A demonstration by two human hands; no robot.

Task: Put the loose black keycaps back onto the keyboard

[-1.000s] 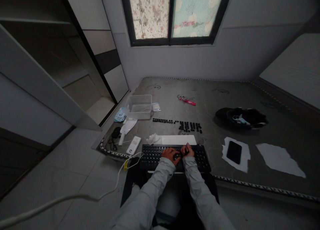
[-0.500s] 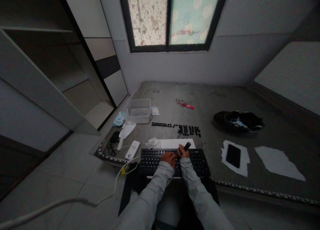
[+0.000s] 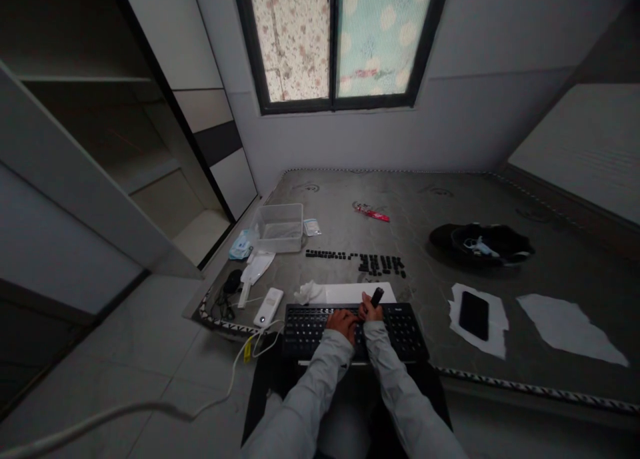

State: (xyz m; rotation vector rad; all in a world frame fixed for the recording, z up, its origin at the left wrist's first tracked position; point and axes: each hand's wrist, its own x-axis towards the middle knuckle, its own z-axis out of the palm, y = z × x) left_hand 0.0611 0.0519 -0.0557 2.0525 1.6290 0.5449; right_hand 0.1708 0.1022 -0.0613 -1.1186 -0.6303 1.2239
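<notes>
A black keyboard (image 3: 310,332) rests across my lap and the edge of the grey mattress. My left hand (image 3: 343,324) lies over the middle keys, fingers stretched toward the right hand. Just right of it, my right hand (image 3: 369,310) is closed round a short black stick-like tool (image 3: 377,296), whose thick end points up and right. Its lower end is hidden by my fingers and the keys. Behind the keyboard lies a white sheet (image 3: 357,292) with a crumpled tissue (image 3: 310,292) at its left. Further back, small loose black keycaps (image 3: 377,264) are laid out in rows.
At left are a clear plastic box (image 3: 280,229), a white power bank (image 3: 269,307) with a cable, and a black mouse (image 3: 233,281). At right lie a phone (image 3: 474,315) on paper, another white paper (image 3: 570,327) and a black cap-like item (image 3: 483,244). A red strap (image 3: 371,212) lies farther back.
The whole view has shifted slightly, so things sit a little lower and further right. Both hands stay over the keyboard's middle, and my right hand still grips the black tool.
</notes>
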